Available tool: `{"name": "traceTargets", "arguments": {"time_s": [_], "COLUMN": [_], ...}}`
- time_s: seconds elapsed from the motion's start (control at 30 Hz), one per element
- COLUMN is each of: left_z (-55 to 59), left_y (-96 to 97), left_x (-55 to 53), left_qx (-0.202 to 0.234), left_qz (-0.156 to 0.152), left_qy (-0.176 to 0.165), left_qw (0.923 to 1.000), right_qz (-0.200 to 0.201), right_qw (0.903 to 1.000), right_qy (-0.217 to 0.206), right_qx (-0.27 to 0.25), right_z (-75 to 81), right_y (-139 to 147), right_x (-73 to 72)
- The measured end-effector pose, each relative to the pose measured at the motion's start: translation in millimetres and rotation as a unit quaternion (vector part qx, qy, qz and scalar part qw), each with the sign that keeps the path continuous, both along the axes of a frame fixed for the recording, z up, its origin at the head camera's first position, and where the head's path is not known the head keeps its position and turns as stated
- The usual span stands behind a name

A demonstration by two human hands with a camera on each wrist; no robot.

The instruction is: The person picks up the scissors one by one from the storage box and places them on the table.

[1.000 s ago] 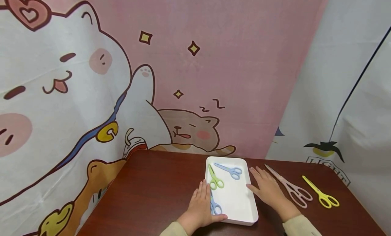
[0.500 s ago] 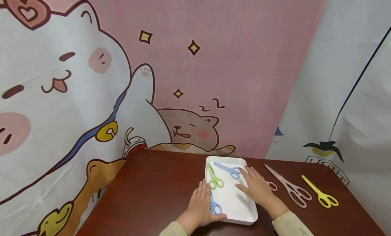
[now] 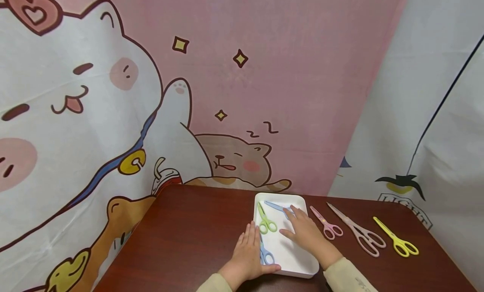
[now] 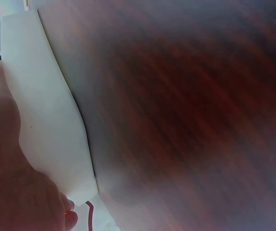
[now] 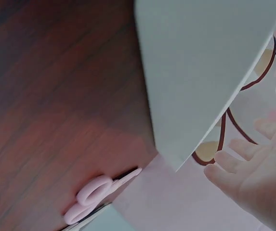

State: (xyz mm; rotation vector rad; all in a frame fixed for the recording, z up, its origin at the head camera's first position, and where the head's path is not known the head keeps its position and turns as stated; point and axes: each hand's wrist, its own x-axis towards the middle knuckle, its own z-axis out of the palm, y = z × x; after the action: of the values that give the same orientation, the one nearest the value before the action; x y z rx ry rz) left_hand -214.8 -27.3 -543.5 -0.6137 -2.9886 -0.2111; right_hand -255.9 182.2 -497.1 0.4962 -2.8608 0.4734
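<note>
A white tray lies on the table with several scissors in it. Along its left side rests my left hand, fingers straight and thumb stretched across the near corner. The left wrist view shows that hand against the tray's outer wall. Over the tray's right half hovers my right hand, fingers spread, partly covering light-blue scissors. Green scissors lie at the tray's left, and blue scissors sit beside my left hand, half hidden. In the right wrist view, the right hand's fingers look loose, above the rim.
To the tray's right lie small pink scissors, large pale-pink scissors and yellow scissors, all on the dark red-brown table. A cartoon-printed cloth hangs behind the table's far edge.
My right hand has moved left, from the tray's right edge to over its inside, uncovering the small pink scissors. The left hand has stayed in place.
</note>
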Motion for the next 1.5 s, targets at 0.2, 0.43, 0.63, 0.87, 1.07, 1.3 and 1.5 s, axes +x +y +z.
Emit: {"name": "traceTargets", "arguments": {"time_s": [0.2, 0.43, 0.63, 0.87, 1.07, 1.3, 1.5], "left_z": [-0.5, 2.1, 4.8, 6.0, 7.1, 4.7, 4.0], "left_y": [0.7, 0.5, -0.1, 0.6, 0.3, 0.3, 0.0], "left_x": [-0.7, 0.0, 1.3, 1.8, 2.4, 1.1, 0.8], "left_qx": [-0.005, -0.014, -0.016, -0.02, -0.017, -0.016, -0.015], "left_qz": [-0.001, -0.001, -0.002, -0.002, 0.002, 0.0, -0.002], "left_qy": [0.003, -0.006, -0.014, -0.017, -0.016, -0.015, -0.01], "left_qw": [1.0, 0.9999, 0.9998, 0.9996, 0.9997, 0.9998, 0.9998], "right_qz": [0.013, 0.023, 0.02, 0.003, 0.007, -0.009, -0.029], "right_qw": [0.9998, 0.9989, 0.9974, 0.9944, 0.9921, 0.9921, 0.9937], "right_qy": [-0.013, -0.039, -0.067, -0.105, -0.125, -0.122, -0.107], "right_qx": [0.0, -0.01, -0.016, -0.008, -0.007, -0.029, -0.019], "right_z": [0.0, 0.6, -2.6, -8.1, -11.4, -15.8, -24.9], "right_y": [-14, -31, -41, -50, -57, -62, -66], "right_x": [-3.1, -5.5, -11.5, -18.8, -19.5, -17.7, -20.3]}}
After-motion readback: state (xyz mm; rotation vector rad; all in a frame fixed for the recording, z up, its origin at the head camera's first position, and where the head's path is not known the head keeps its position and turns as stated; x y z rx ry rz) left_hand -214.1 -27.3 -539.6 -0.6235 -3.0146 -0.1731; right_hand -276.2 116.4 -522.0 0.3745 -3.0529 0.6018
